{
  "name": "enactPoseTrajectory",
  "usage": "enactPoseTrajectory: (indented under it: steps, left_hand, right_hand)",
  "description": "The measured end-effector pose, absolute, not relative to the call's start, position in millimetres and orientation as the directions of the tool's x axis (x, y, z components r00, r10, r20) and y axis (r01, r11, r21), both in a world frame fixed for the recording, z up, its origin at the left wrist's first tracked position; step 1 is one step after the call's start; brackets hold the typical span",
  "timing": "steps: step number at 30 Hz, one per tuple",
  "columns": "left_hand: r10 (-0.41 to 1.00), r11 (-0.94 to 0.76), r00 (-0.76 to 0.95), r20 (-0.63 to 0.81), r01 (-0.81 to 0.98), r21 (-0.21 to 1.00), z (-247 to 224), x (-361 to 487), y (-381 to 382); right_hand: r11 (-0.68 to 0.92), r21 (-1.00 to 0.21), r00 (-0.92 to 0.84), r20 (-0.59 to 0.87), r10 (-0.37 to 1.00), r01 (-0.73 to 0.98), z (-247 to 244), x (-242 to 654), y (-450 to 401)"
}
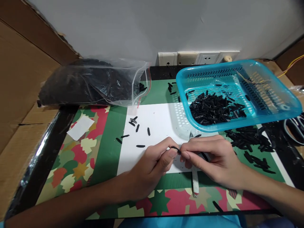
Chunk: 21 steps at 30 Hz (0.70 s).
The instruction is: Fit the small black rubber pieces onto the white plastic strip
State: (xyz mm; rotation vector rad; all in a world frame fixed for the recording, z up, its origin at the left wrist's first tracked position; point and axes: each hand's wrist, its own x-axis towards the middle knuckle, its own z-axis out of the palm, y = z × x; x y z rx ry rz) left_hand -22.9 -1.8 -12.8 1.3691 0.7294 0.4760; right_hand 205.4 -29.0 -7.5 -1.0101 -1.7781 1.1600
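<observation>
A small black strip (175, 148) is pinched between my two hands, over the front of the white sheet (163, 117). My left hand (153, 163) grips its left end between thumb and bent forefinger. My right hand (218, 160) has thumb and fingertips closed at the other end, partly covering it. Under my right hand lies a thin tool with a white handle (195, 182); its middle is hidden. Several loose black pieces (140, 146) are scattered on the sheet to the left. Another pile of black pieces (250, 137) lies right of my right hand.
A blue plastic basket (249, 121) holding many black pieces stands at the back right. At the back left lies a clear zip bag (95, 84) full of dark material. Scissors (294, 128) rest at the right edge, a white paper scrap (80, 127) at left. Cardboard (26, 60) borders the left.
</observation>
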Motion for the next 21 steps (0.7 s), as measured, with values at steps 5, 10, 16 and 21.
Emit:
enactPoseTrajectory:
  steps: [5, 10, 16, 21]
  left_hand:
    - [0.678, 0.154, 0.710, -0.190, 0.115, 0.981, -16.5, -24.9, -0.9]
    - [0.675, 0.107, 0.716, -0.180, 0.146, 0.983, -13.2, -24.0, 1.2]
    - [0.685, -0.083, 0.722, -0.097, 0.211, 0.974, -7.4, -20.4, 2.5]
    - [0.681, -0.158, 0.727, -0.087, 0.262, 0.952, -11.1, -20.3, 3.2]
  right_hand:
    - [0.229, -0.958, -0.423, 0.138, 0.896, 0.174, -7.0, 206.6, -28.0]
    - [0.238, -0.955, -0.428, 0.143, 0.892, 0.178, -4.6, 206.4, -26.8]
    - [0.376, -0.897, -0.438, 0.249, 0.864, 0.233, -4.4, 202.9, -28.7]
    - [0.415, -0.871, -0.350, 0.315, 0.882, 0.262, -9.0, 197.2, -32.2]
